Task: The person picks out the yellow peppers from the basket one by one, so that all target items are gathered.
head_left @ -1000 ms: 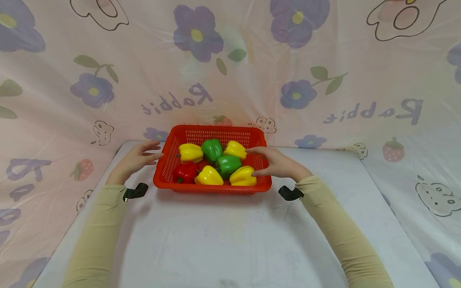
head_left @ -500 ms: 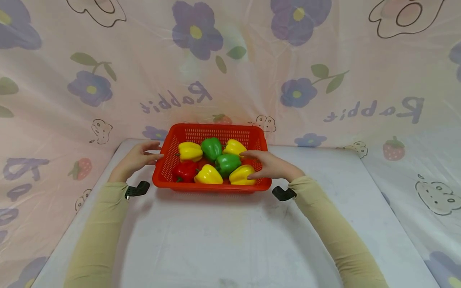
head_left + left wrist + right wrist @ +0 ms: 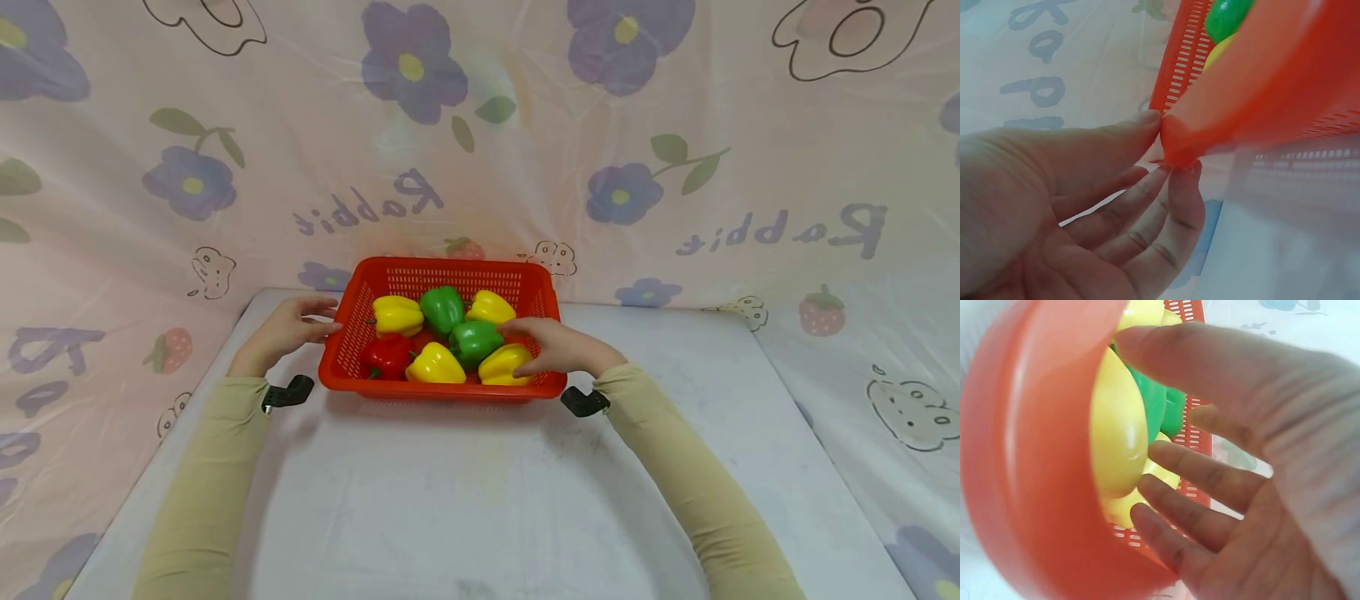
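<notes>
A red plastic basket (image 3: 450,393) holds bell peppers. My left hand (image 3: 288,332) pinches its left rim; in the left wrist view the thumb (image 3: 1129,134) lies at the rim's edge and the fingertips sit beneath. My right hand (image 3: 558,346) reaches over the right rim with fingers spread around the front-right yellow bell pepper (image 3: 504,365), without a grip on it. Beside that pepper lie a green bell pepper (image 3: 476,343) and another yellow bell pepper (image 3: 435,364). A red bell pepper (image 3: 387,357) sits at the front left.
Along the basket's back are a yellow bell pepper (image 3: 397,316), a green bell pepper (image 3: 442,309) and a yellow bell pepper (image 3: 491,307). The basket stands on a white table (image 3: 465,492), close to a flowered curtain (image 3: 510,192) behind it.
My right hand has moved left, further over the basket and closer to the front-right yellow bell pepper. The left hand stays at the left rim; the basket and peppers keep their places.
</notes>
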Available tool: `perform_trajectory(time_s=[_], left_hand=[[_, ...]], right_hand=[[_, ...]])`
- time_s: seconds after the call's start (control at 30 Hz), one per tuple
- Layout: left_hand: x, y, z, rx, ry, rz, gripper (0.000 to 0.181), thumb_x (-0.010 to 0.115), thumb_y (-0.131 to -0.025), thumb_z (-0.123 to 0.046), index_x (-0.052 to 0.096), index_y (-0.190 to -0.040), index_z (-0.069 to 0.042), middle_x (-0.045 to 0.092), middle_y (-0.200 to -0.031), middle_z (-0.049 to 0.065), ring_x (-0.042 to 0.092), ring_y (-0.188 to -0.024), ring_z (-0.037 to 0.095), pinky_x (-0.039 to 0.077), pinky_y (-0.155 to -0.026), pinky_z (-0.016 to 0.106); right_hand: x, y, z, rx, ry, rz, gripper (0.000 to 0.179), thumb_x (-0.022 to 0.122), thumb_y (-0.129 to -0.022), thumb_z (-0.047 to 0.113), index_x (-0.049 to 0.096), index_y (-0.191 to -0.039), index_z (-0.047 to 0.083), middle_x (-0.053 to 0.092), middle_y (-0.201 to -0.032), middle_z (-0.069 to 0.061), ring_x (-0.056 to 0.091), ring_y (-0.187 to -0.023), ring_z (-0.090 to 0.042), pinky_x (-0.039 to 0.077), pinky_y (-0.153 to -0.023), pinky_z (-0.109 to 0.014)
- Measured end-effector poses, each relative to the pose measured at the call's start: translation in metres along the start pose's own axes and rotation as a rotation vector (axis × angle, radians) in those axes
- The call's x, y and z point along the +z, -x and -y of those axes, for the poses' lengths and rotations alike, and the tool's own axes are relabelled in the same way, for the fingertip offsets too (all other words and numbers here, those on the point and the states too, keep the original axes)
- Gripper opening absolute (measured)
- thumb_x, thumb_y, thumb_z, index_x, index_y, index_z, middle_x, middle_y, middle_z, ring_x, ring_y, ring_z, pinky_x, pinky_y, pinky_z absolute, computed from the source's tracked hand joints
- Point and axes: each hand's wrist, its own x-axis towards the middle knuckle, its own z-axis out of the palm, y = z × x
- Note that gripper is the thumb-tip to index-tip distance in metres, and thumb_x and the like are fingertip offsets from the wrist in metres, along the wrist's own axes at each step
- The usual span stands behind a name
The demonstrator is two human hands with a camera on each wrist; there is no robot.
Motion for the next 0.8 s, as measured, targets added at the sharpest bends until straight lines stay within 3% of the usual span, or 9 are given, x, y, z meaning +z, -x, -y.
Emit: perform_trajectory(time_s=[0.33,0.57,0.8], left_hand=[[0.000,-0.001,0.000,-0.011,-0.011,0.007,0.051,0.064,-0.092,-0.011,0.045,-0.134,0.009,0.051,-0.126,0.029,0.062,-0.100,0.033,0.053,-0.085,0.042],[0.000,-0.003,0.001,-0.007,-0.008,0.004,0.049,0.064,-0.092,-0.011,0.046,-0.133,0.010,0.053,-0.124,0.029,0.064,-0.096,0.028,0.055,-0.080,0.034],[0.000,-0.002,0.001,-0.019,-0.037,0.002,0.050,0.063,-0.093,-0.013,0.045,-0.134,0.009,0.052,-0.125,0.028,0.063,-0.096,0.029,0.054,-0.082,0.038]], right_hand=[[-0.001,-0.008,0.002,0.042,0.041,0.044,0.066,0.080,-0.078,0.015,0.050,-0.136,0.005,0.054,-0.132,-0.013,0.047,-0.123,-0.030,0.038,-0.104,-0.045],[-0.003,-0.012,0.004,0.098,0.067,0.072,0.066,0.081,-0.078,0.017,0.051,-0.136,0.005,0.055,-0.131,-0.012,0.048,-0.121,-0.028,0.038,-0.104,-0.045],[-0.002,-0.014,0.010,0.143,0.100,0.106,0.066,0.080,-0.078,0.015,0.050,-0.136,0.005,0.052,-0.134,-0.014,0.047,-0.121,-0.028,0.036,-0.105,-0.045]])
